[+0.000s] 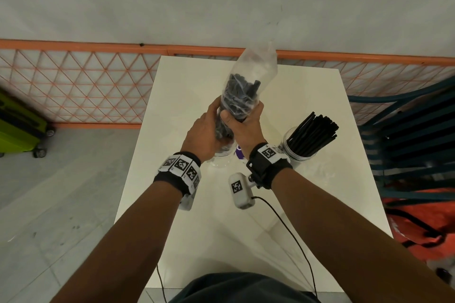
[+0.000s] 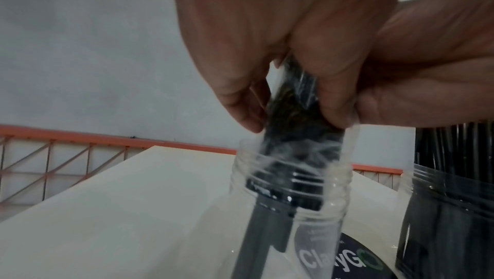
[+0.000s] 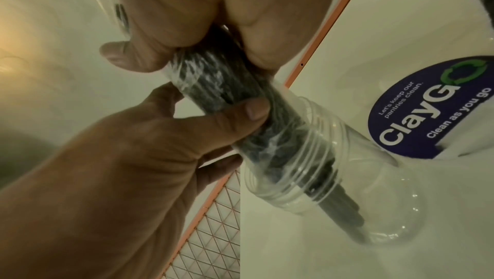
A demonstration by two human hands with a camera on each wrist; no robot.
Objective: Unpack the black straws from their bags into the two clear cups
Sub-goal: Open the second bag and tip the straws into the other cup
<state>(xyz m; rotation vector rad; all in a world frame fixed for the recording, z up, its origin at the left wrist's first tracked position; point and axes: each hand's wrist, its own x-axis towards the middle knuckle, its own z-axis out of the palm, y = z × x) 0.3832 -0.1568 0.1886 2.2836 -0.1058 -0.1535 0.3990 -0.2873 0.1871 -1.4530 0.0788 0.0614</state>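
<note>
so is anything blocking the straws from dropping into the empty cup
Nothing visible. The bag mouth sits inside the clear cup, and straws already reach down into it. Only the grip of the left hand and right hand holds them back.

Clear bag (image 1: 248, 76) of black straws (image 1: 237, 92) stands nearly upright, empty top end up, gripped at its middle between both hands. Its open lower end sits inside the mouth of a clear ribbed cup (image 3: 310, 175) just below the hands; several straws poke down into it. Right of the hands, the second cup (image 1: 299, 147) is packed with leaning straws.
</note>
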